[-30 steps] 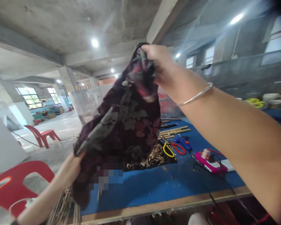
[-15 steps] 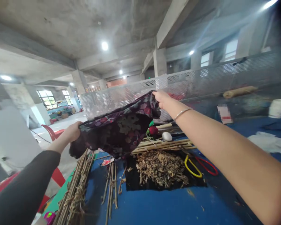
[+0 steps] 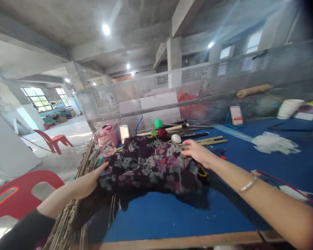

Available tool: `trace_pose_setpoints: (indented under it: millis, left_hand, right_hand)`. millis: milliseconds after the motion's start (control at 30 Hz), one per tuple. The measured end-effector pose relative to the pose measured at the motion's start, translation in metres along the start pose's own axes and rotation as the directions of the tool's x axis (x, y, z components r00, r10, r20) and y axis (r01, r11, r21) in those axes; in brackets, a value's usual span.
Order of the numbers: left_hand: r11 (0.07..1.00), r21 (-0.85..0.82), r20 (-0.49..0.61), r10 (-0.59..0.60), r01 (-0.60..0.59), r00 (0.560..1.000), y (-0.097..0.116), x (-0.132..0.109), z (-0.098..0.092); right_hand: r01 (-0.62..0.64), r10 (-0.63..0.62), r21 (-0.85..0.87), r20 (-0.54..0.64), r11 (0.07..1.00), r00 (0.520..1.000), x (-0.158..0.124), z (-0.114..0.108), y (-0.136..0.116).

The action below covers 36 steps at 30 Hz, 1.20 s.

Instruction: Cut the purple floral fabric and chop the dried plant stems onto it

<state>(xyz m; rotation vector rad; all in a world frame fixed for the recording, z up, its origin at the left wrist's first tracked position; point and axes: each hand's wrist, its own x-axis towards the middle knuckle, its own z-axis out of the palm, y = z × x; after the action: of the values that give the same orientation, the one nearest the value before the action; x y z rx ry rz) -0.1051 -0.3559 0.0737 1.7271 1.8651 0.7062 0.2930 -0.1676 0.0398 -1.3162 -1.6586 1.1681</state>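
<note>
A dark floral cloth point(image 3: 151, 165) in purple, grey and pink spreads low over the blue table point(image 3: 169, 222), its lower edge blurred. At its left edge my left hand point(image 3: 90, 180) is closed on the fabric, most of the fingers hidden. My right hand point(image 3: 198, 153) has the upper right edge between thumb and fingers. The dried plant pile and its black sheet are covered by the cloth. Yellow scissor handles point(image 3: 202, 172) peek out at its right side.
Bundled dry stalks point(image 3: 67, 215) line the table's left side. Behind the cloth are a pink jug point(image 3: 106, 139), a green ball point(image 3: 158, 124), a white egg-shaped object point(image 3: 176, 139) and thin sticks point(image 3: 211, 140). White gloves point(image 3: 275, 142) lie right; a red chair point(image 3: 23, 191) stands left.
Both hands have come down with the cloth, which was stretched up in the air and now lies lower, over the plant pile. The view has shifted, showing the pink jug.
</note>
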Motion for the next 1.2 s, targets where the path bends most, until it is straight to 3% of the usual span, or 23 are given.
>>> trace_pose_setpoints:
  millis: [100,167,267,367,467,533,567,600,667,767,867,933,1033,1200]
  left_hand:
    - [0.927,0.358,0.283,-0.219,0.110,0.934,0.012,-0.035,0.035]
    - [0.874,0.478,0.353,-0.282,0.087,0.892,0.021,-0.053,0.053]
    - [0.797,0.600,0.321,-0.311,0.061,0.895,0.040,-0.067,0.073]
    - [0.821,0.571,0.195,-0.163,0.023,0.967,0.074,-0.060,0.103]
    - [0.970,0.235,0.051,0.048,-0.058,0.998,0.112,-0.039,0.158]
    - [0.977,-0.210,0.057,-0.006,0.017,0.998,0.127,-0.027,0.204]
    - [0.882,-0.457,0.095,-0.081,0.116,0.992,0.129,-0.023,0.226]
    - [0.715,-0.658,0.164,-0.172,0.238,0.971,0.129,-0.020,0.244]
    - [0.342,-0.877,0.249,-0.273,0.336,0.929,0.120,-0.019,0.267]
    - [-0.113,-0.960,0.280,-0.439,0.256,0.854,0.100,-0.018,0.266]
    - [-0.345,-0.935,0.263,-0.524,0.080,0.810,0.083,-0.010,0.243]
    - [-0.385,-0.923,0.231,-0.563,-0.005,0.794,0.074,-0.003,0.228]
    - [-0.374,-0.922,0.180,-0.646,-0.102,0.742,0.063,0.004,0.216]
    - [-0.134,-0.962,-0.068,-0.727,-0.238,0.683,0.053,0.005,0.217]
  right_hand:
    - [0.021,-0.021,-0.218,0.002,0.976,1.000,-0.022,-0.002,0.047]
    - [0.053,-0.047,-0.463,0.023,0.885,0.999,-0.029,-0.009,0.068]
    - [0.002,-0.052,-0.753,-0.042,0.658,0.998,-0.027,-0.021,0.086]
    - [-0.153,-0.006,-0.838,-0.184,0.524,0.983,-0.014,-0.026,0.096]
    - [-0.210,0.052,-0.838,-0.214,0.504,0.976,0.001,-0.024,0.103]
    - [-0.216,0.068,-0.836,-0.211,0.504,0.975,0.009,-0.023,0.106]
    - [-0.218,0.075,-0.833,-0.209,0.509,0.975,0.012,-0.023,0.107]
    - [-0.219,0.083,-0.828,-0.206,0.516,0.975,0.015,-0.025,0.108]
    - [-0.220,0.097,-0.816,-0.200,0.534,0.975,0.020,-0.028,0.109]
    - [-0.227,0.121,-0.791,-0.192,0.569,0.974,0.027,-0.034,0.111]
    - [-0.238,0.142,-0.754,-0.192,0.612,0.971,0.032,-0.038,0.112]
    - [-0.251,0.148,-0.722,-0.204,0.645,0.968,0.035,-0.039,0.110]
    - [-0.296,0.161,-0.649,-0.260,0.701,0.952,0.038,-0.042,0.102]
    - [-0.369,0.218,-0.466,-0.348,0.804,0.912,0.026,-0.053,0.081]
